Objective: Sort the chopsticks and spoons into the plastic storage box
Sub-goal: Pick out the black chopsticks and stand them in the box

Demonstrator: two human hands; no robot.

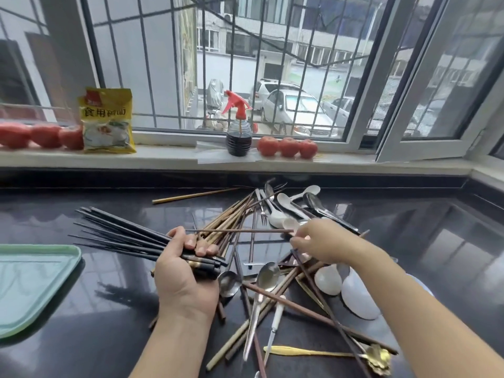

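While my left hand (185,264) grips a bundle of black chopsticks (122,236), fingers curled over their thick ends, the tips fan out leftward above the dark counter (81,309). My right hand (317,240) pinches one end of a single brown chopstick (237,230); the stick lies level and points left, its far end near the left thumb.

Between and below both hands: a mixed heap (261,268) on the counter. Contents noted:
- tan and brown chopsticks (229,218), crossing at many angles, some running under the left hand;
- one tan stick (191,196) lying apart at the back left of the heap;
- white spoons (278,216) and a dark ladle-type spoon (313,200) at the back right, beside a fork (263,214);
- two metal spoons (266,276) in the middle, bowls up;
- two white spoon bowls (354,296) under my right forearm;
- a gold spoon (313,351) at the front, handle pointing left.

A pale green tray (32,282) sits at the left edge of the counter, well apart from the heap, partly cut off by the frame.

On the sill: a yellow packet (107,121), a spray bottle (238,132) with a red head and dark liquid, and tomatoes (287,146) on both sides.
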